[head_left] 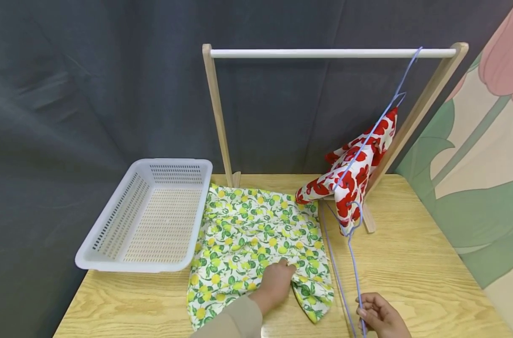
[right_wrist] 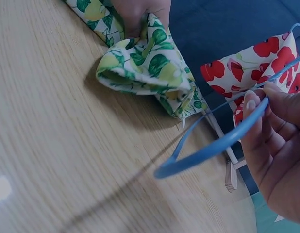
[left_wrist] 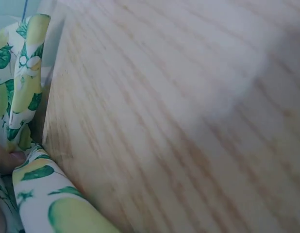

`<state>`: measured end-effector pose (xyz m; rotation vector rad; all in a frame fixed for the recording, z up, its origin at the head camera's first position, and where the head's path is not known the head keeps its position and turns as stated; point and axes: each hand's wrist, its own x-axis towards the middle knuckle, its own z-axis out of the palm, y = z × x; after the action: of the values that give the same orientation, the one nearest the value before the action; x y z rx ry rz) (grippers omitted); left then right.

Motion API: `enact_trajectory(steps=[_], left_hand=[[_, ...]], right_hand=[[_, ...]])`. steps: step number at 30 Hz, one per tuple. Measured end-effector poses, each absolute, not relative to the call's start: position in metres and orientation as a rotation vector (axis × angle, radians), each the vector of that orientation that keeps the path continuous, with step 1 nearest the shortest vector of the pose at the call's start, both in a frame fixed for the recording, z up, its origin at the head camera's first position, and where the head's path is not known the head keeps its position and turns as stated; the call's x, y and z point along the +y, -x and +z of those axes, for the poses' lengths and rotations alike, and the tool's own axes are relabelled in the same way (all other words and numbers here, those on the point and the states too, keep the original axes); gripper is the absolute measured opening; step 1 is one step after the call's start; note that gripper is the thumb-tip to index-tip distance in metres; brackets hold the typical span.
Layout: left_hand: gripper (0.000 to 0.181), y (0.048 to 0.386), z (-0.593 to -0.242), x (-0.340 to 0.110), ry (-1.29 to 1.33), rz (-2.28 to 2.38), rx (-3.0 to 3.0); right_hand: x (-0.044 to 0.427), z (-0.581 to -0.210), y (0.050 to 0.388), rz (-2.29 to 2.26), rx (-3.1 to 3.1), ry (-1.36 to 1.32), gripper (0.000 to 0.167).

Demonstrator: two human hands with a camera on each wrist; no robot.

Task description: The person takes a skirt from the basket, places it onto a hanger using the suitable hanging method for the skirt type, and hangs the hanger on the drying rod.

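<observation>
A white cloth with a lemon print [head_left: 256, 230] lies spread on the table. My left hand [head_left: 277, 281] pinches it near its front edge, where the fabric is bunched and lifted; in the left wrist view a fingertip [left_wrist: 14, 158] presses into a fold. My right hand [head_left: 383, 314] holds a blue hanger [head_left: 355, 267] between thumb and fingers, just right of the cloth. The hanger's hook points toward the rack. In the right wrist view one rounded end of the hanger [right_wrist: 208, 155] stands above the table, apart from the lemon cloth [right_wrist: 145, 68].
A wooden rack with a white rod [head_left: 324, 54] stands at the back. From its right end a red-flowered cloth [head_left: 357, 173] hangs on another blue hanger [head_left: 401, 84]. To the left, a white perforated basket [head_left: 203, 206] sits beside the lemon cloth on the wooden table [head_left: 425, 263].
</observation>
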<state>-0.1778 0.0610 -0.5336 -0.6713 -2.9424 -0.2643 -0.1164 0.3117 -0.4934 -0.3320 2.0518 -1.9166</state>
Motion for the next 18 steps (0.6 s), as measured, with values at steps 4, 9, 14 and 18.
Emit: enact_trajectory(steps=[4, 9, 14, 18], left_hand=[[0.031, 0.178, -0.534, 0.056, 0.596, -0.477, -2.875], [0.039, 0.178, -0.532, 0.05, 0.516, -0.731, -2.764], [0.038, 0.181, -0.53, 0.043, 0.437, -0.918, -2.724], [0.042, 0.185, -0.528, 0.037, 0.39, -1.065, -2.666]], right_hand=[[0.308, -0.492, 0.117, -1.849, 2.14, 0.263, 0.011], [0.304, -0.491, 0.117, -1.809, 2.196, 0.21, 0.011], [0.301, -0.491, 0.118, -1.814, 2.225, 0.196, 0.014], [0.3, -0.493, 0.119, -1.842, 2.228, 0.227, 0.012]])
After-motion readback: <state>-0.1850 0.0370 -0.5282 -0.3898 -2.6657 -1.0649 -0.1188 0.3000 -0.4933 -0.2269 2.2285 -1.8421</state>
